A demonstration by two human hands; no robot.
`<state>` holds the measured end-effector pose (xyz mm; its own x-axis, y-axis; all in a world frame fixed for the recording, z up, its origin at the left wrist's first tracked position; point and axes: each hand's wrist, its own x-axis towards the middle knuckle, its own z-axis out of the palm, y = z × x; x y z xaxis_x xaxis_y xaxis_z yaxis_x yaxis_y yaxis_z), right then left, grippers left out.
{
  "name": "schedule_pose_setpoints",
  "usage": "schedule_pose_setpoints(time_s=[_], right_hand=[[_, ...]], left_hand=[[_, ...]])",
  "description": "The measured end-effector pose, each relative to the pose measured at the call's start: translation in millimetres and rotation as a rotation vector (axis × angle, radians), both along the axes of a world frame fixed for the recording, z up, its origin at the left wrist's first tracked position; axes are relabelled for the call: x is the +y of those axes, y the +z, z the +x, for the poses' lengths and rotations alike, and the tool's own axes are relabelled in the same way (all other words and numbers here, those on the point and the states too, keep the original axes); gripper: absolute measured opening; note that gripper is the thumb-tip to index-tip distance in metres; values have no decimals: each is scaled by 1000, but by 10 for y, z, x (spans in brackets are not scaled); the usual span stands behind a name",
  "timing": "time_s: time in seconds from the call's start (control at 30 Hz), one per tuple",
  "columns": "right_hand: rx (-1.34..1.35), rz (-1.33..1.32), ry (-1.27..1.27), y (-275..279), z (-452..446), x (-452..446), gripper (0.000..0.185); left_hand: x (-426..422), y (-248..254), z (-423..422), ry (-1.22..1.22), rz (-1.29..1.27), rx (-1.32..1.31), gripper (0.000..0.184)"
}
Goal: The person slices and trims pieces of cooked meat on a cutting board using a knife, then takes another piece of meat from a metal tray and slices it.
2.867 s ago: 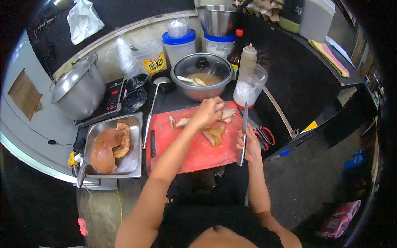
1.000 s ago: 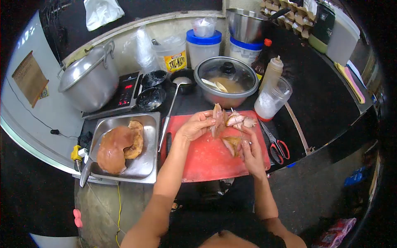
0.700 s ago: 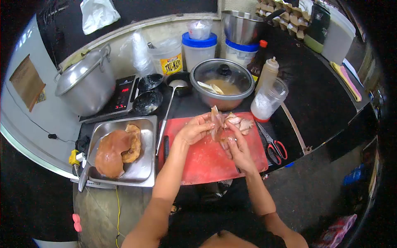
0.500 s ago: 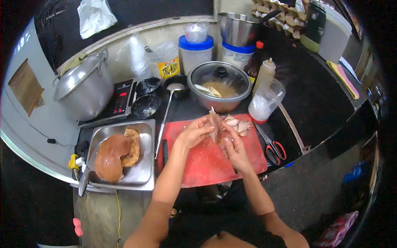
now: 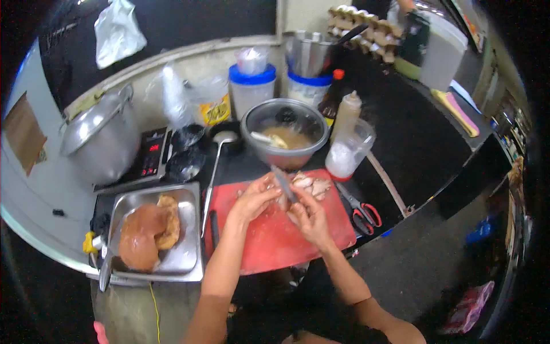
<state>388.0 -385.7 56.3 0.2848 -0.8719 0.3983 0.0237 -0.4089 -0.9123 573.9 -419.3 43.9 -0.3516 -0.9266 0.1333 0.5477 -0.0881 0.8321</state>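
Observation:
Above the red cutting board [image 5: 269, 246], my two hands are close together. My left hand [image 5: 254, 199] has its fingers closed on a piece of meat [image 5: 282, 202], which is mostly hidden. My right hand [image 5: 309, 219] grips a knife [image 5: 284, 184], its blade pointing up and away between the hands, against the meat. Cut meat pieces [image 5: 314, 186] lie at the board's far edge, just beyond my right hand. To the left, a large browned piece of meat [image 5: 139, 238] rests in a metal tray [image 5: 186, 255].
Behind the board is a lidded bowl [image 5: 285, 149]; a ladle [image 5: 213, 183] lies to its left. Scissors [image 5: 362, 213], a salt jar [image 5: 344, 157] and a squeeze bottle [image 5: 347, 114] are on the right. A pot [image 5: 103, 137] stands far left. Part of another person's arm [image 5: 407, 4] shows top right.
My right hand has brought the knife from the board's right side to its middle, beside my left hand. The yellowish piece no longer lies on the board. The whole view has shifted slightly.

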Motion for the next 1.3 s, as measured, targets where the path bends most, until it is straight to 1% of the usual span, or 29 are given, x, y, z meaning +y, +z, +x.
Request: schedule_pose_setpoints(time_s=[0.07, 0.1, 0.17, 0.2, 0.23, 0.33, 0.37, 0.43, 0.5, 0.6, 0.7, 0.8, 0.9, 1.0, 1.07, 1.13, 1.23, 1.3], right_hand=[[5, -65, -51, -71, -1, -14, 38], [46, -133, -95, -65, -24, -19, 38], [122, -301, -192, 35, -82, -50, 39], [82, -227, -150, 78, -91, -32, 39], [41, -152, -112, 117, -98, -7, 39], [52, -132, -45, 35, -120, -67, 43], [82, -197, -41, 25, -104, -75, 44], [50, -109, 21, 57, -80, -37, 45], [-75, 197, 140, 142, -76, 64, 46], [-98, 120, 118, 207, -23, 73, 43], [-98, 241, 189, 196, -97, 57, 41], [-53, 188, 143, 171, -68, 44, 40], [77, 38, 91, 115, -87, 7, 39], [81, -100, -7, 17, -70, -53, 39], [91, -237, -119, -36, -90, -134, 37], [91, -273, -168, -65, -139, -191, 37], [87, -176, -142, -65, -208, -204, 37], [107, -129, -111, 11, -227, -160, 38]], left_hand=[[64, 108, -58, -9, -4, 34, 39], [-16, -11, -62, -8, -63, 29, 34], [31, 58, -73, -12, -43, 42, 33], [38, 91, -76, -19, -40, 48, 32], [5, 44, -62, -56, -94, 66, 34], [8, 51, -74, -43, -44, 64, 35], [11, 59, -81, -40, -39, 61, 35], [21, 84, -89, -32, -28, 55, 36], [-8, 41, -80, -49, -44, 50, 36], [-28, -5, -73, -55, -51, 39, 40], [-2, 30, -82, -74, -38, 56, 43], [9, 58, -91, -65, -40, 57, 43], [10, 61, -79, -56, -44, 34, 43], [-19, 17, -91, -71, -51, 39, 43], [-34, -15, -98, -89, -57, 43, 43], [-28, 0, -96, -112, -64, 38, 44], [-61, -47, -67, -150, -33, 26, 44], [-68, -40, -78, -159, -7, 75, 44]])
